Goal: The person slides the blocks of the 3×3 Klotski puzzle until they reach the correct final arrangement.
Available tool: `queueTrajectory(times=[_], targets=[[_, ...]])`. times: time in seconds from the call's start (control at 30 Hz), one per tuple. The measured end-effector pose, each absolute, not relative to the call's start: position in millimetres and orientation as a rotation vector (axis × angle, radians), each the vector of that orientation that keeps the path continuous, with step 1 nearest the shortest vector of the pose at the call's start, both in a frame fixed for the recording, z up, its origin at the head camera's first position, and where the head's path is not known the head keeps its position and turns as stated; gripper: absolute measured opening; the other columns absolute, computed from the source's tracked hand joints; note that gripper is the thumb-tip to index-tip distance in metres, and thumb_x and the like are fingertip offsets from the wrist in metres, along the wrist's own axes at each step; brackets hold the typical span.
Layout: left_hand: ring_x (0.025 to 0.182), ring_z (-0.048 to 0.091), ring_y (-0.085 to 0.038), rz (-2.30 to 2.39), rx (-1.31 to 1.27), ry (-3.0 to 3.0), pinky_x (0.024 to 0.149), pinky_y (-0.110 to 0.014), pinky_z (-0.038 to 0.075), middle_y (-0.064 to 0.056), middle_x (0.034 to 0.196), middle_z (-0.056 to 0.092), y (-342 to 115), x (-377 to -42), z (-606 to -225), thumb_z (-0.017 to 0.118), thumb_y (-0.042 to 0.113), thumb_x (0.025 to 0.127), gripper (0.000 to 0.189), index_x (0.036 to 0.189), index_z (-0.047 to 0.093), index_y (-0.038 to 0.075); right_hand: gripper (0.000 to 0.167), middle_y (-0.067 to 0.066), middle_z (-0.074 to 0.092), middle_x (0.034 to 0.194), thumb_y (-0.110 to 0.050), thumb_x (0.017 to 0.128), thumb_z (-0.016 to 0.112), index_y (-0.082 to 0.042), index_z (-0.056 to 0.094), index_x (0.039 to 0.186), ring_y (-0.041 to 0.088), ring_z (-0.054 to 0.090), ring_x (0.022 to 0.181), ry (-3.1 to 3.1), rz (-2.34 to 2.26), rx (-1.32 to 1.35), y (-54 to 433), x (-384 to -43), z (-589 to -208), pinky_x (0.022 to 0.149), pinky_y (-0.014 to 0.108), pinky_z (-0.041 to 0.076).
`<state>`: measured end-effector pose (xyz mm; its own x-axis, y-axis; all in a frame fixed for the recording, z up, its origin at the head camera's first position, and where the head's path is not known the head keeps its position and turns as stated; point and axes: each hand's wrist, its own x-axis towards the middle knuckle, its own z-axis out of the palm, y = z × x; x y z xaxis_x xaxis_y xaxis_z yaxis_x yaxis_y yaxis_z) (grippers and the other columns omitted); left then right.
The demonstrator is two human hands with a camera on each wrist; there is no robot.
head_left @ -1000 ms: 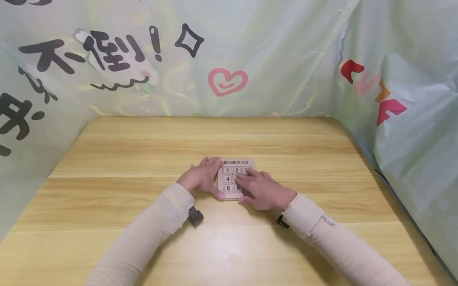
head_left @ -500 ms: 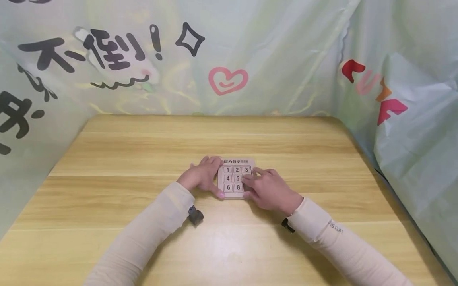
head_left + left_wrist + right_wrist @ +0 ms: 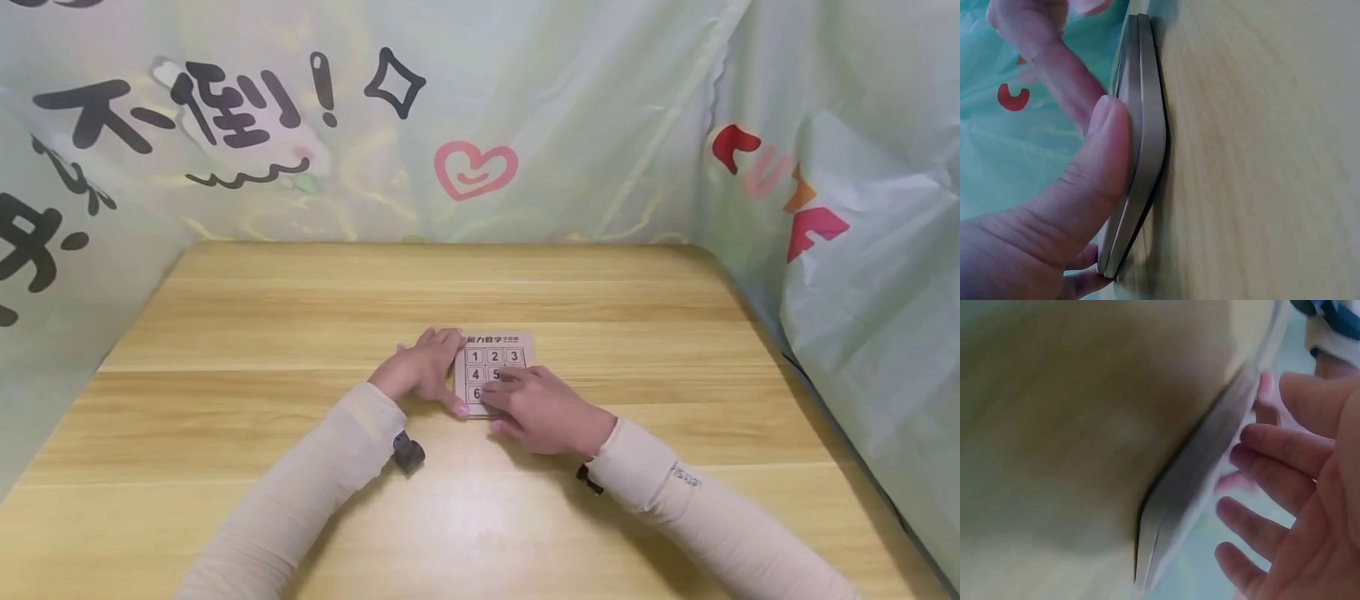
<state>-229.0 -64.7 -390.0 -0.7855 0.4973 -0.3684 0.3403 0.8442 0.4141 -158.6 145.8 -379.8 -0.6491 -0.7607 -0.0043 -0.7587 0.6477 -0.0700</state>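
Observation:
A flat, square sliding number puzzle (image 3: 476,375) with a pale frame lies at the middle of the wooden table. Tiles 1 to 6 show in the head view, 5 only in part; the lower right is hidden under my right hand. My left hand (image 3: 422,369) grips the puzzle's left side, thumb at the near corner and fingers at the far one. In the left wrist view, that thumb (image 3: 1110,144) presses the board's edge (image 3: 1150,112). Over the lower tiles, my right hand (image 3: 551,412) touches the face with loosely bent fingertips. The right wrist view is blurred.
The wooden table (image 3: 300,308) spreads out around the puzzle on all sides. A pale green printed curtain (image 3: 585,125) hangs behind the table and along both sides. A small black device (image 3: 408,454) is strapped at the left cuff.
My right hand slid off the tiles toward the right edge, uncovering 3, 5 and 8, then came back left and nearer, covering 8. The left hand stays put.

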Motion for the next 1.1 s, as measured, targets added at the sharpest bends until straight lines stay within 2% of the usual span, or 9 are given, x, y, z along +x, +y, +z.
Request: queueTrajectory(times=[0.1, 0.3, 0.43, 0.53, 0.8, 0.97, 1.1], targets=[[0.144, 0.008, -0.042, 0.449, 0.624, 2.551, 0.106, -0.073, 0.008, -0.012, 0.158, 0.019, -64, -229, -391, 0.085, 0.054, 0.061, 0.118, 0.151, 0.024, 0.009, 0.045, 0.004, 0.062, 0.13, -0.037, 0.093, 0.063, -0.01, 0.063, 0.129, 0.036, 0.049, 0.127, 2.805, -0.073, -1.327, 140, -158, -383, 0.101, 0.057, 0.042], [0.144, 0.008, -0.043, 0.458, 0.629, 2.55, 0.105, -0.074, 0.008, -0.013, 0.158, 0.02, -61, -228, -393, 0.086, 0.052, 0.061, 0.117, 0.151, 0.024, 0.009, 0.029, 0.0, 0.07, 0.113, -0.032, 0.091, 0.066, -0.013, 0.073, 0.112, 0.034, 0.055, 0.121, 2.928, -0.103, -1.153, 155, -158, -381, 0.095, 0.057, 0.045], [0.144, 0.007, -0.042, 0.446, 0.613, 2.551, 0.106, -0.073, 0.008, -0.012, 0.158, 0.02, -60, -227, -393, 0.086, 0.052, 0.061, 0.118, 0.151, 0.024, 0.01, 0.027, 0.002, 0.071, 0.11, -0.031, 0.09, 0.067, -0.013, 0.074, 0.108, 0.034, 0.056, 0.119, 2.936, -0.135, -1.113, 165, -155, -380, 0.094, 0.059, 0.045], [0.145, 0.007, -0.042, 0.442, 0.611, 2.554, 0.106, -0.073, 0.007, -0.011, 0.159, 0.02, -60, -227, -392, 0.086, 0.052, 0.06, 0.118, 0.151, 0.024, 0.01, 0.029, 0.002, 0.071, 0.112, -0.032, 0.09, 0.068, -0.012, 0.073, 0.11, 0.035, 0.055, 0.12, 2.917, -0.145, -1.119, 167, -153, -378, 0.096, 0.06, 0.044], [0.145, 0.006, -0.042, 0.45, 0.621, 2.555, 0.106, -0.074, 0.007, -0.011, 0.16, 0.017, -64, -229, -392, 0.086, 0.052, 0.061, 0.117, 0.151, 0.024, 0.01, 0.047, 0.007, 0.059, 0.133, -0.035, 0.093, 0.063, -0.007, 0.061, 0.131, 0.04, 0.043, 0.131, 2.791, -0.187, -1.219, 155, -159, -380, 0.102, 0.062, 0.038], [0.145, 0.006, -0.042, 0.464, 0.619, 2.552, 0.105, -0.074, 0.006, -0.011, 0.159, 0.019, -66, -228, -392, 0.087, 0.051, 0.061, 0.116, 0.15, 0.025, 0.009, 0.043, 0.008, 0.06, 0.132, -0.036, 0.092, 0.064, -0.01, 0.064, 0.127, 0.04, 0.047, 0.127, 2.91, -0.054, -1.054, 162, -162, -379, 0.099, 0.06, 0.041], [0.145, 0.006, -0.041, 0.459, 0.612, 2.549, 0.106, -0.074, 0.006, -0.01, 0.159, 0.018, -65, -228, -391, 0.087, 0.051, 0.061, 0.116, 0.15, 0.024, 0.01, 0.037, 0.008, 0.064, 0.126, -0.034, 0.091, 0.065, -0.011, 0.069, 0.119, 0.04, 0.052, 0.123, 2.857, -0.027, -1.079, 168, -158, -374, 0.096, 0.061, 0.043]])
